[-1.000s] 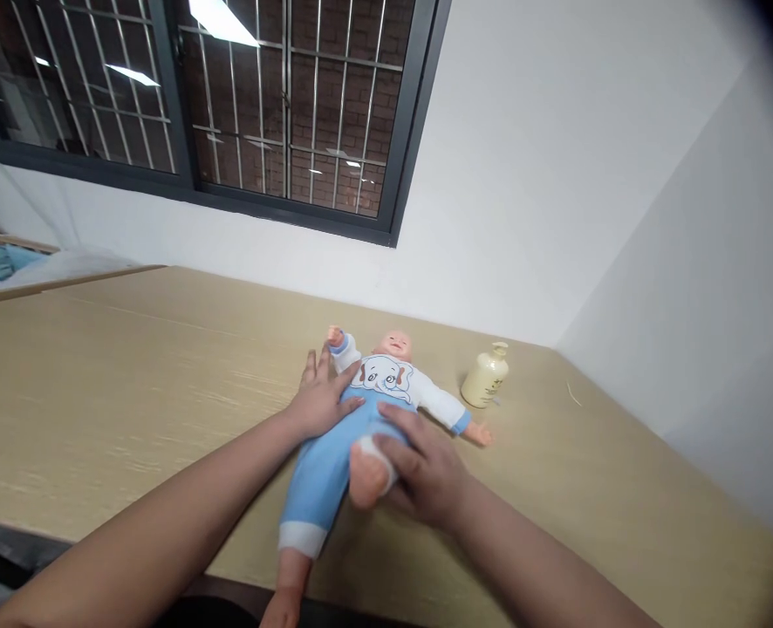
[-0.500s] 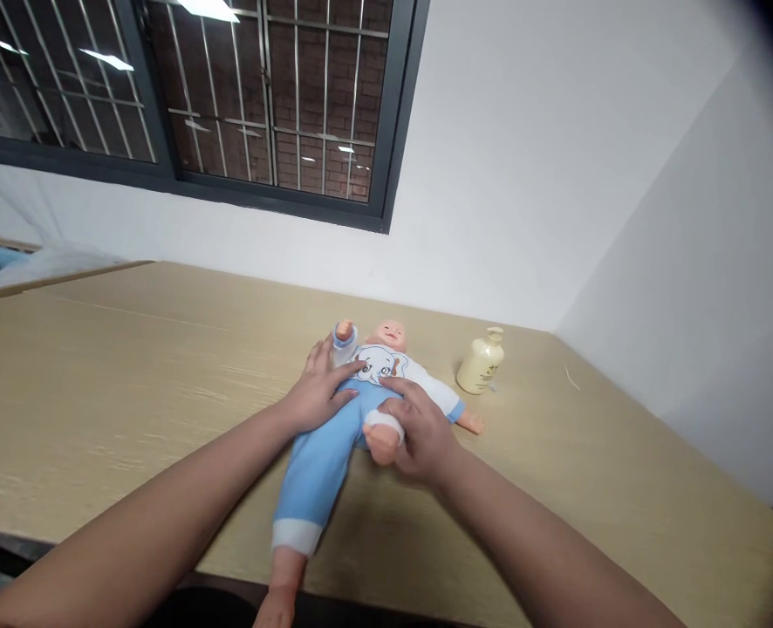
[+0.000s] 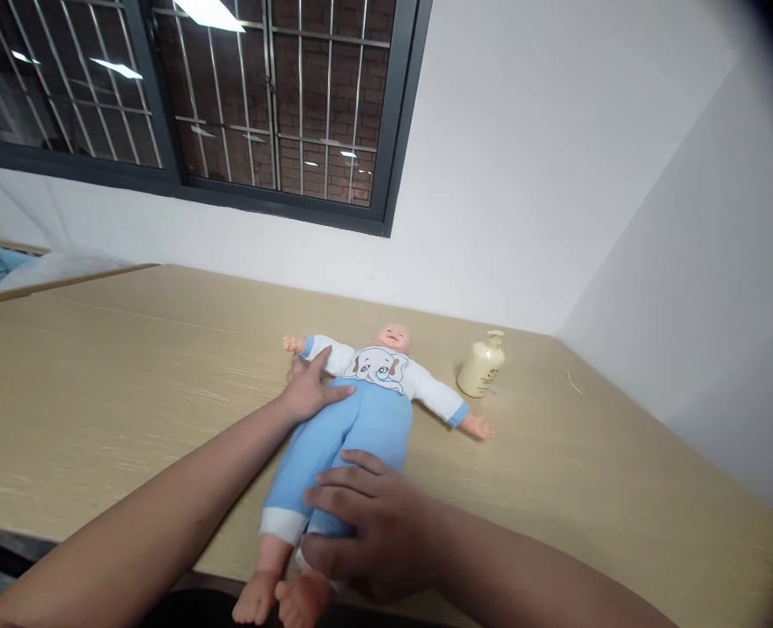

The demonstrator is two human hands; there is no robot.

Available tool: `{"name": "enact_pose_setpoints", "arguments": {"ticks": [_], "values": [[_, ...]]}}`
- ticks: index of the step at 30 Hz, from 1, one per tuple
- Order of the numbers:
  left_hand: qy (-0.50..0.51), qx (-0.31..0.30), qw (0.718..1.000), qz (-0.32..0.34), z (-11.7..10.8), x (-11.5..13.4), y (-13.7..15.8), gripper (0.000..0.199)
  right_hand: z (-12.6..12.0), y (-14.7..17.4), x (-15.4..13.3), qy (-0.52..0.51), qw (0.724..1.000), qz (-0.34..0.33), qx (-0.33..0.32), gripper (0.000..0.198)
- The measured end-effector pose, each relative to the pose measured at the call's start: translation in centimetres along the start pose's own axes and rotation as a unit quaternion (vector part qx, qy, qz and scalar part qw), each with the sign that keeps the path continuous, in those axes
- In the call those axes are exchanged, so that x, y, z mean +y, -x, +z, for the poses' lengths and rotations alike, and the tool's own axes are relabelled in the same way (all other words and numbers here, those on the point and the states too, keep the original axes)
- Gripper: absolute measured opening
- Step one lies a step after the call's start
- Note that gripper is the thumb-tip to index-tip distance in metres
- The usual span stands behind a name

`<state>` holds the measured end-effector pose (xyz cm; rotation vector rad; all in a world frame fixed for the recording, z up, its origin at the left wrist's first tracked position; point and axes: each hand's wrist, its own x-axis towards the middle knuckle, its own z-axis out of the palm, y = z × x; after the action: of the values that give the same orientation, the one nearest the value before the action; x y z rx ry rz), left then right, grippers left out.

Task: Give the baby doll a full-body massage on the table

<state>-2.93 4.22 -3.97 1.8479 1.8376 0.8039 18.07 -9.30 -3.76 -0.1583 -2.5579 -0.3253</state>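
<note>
A baby doll [image 3: 377, 427] in a white top with an elephant face and blue trousers lies on its back, its head away from me. Beside the doll's waist is my left hand [image 3: 308, 391], open, the thumb touching the hip and a finger against the sleeve. My right hand [image 3: 383, 523] lies over the lower part of one leg with its fingers spread; the thumb is near the white cuff, and the palm side is hidden. Both doll feet [image 3: 282, 597] reach past the table's near edge. The doll's arms stretch out to the sides.
A pale yellow pump bottle [image 3: 482, 365] stands on the wooden table [image 3: 131, 349], to the right of the doll. Near it lies a thin pale strand [image 3: 574, 382]. A white wall [image 3: 504, 174] and a barred window [image 3: 282, 96] rise behind.
The doll's bent leg has come down straight beside the other, with my right hand moving toward me. The doll's raised arm now lies outward on the left. My left hand has drawn back slightly.
</note>
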Motion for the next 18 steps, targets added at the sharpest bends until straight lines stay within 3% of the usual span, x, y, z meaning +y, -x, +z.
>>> {"name": "enact_pose_setpoints", "arguments": {"ticks": [4,6,9,11,14,18], "values": [[-0.038,0.020,0.997,0.069,-0.1,0.4,0.1,0.101,-1.4,-0.3,0.7,0.050,0.984,0.091,0.147,0.014],[-0.064,0.024,0.988,0.142,-0.2,0.5,0.2,0.084,-2.0,-0.3,1.6,0.077,0.974,0.119,0.176,0.017],[-0.095,-0.001,0.960,0.263,-0.5,0.9,0.4,0.053,-1.9,-0.1,3.6,0.084,0.966,0.184,0.160,0.018],[-0.105,-0.014,0.945,0.310,-0.6,1.2,0.5,0.046,-1.5,0.2,4.8,0.065,0.959,0.234,0.143,0.015],[-0.105,-0.015,0.938,0.330,-0.5,1.5,0.6,0.046,-0.7,0.5,5.7,0.039,0.950,0.278,0.136,0.017],[-0.090,0.002,0.942,0.323,-0.2,1.3,0.6,0.044,-0.7,0.3,4.7,0.048,0.952,0.276,0.124,0.023]]}}
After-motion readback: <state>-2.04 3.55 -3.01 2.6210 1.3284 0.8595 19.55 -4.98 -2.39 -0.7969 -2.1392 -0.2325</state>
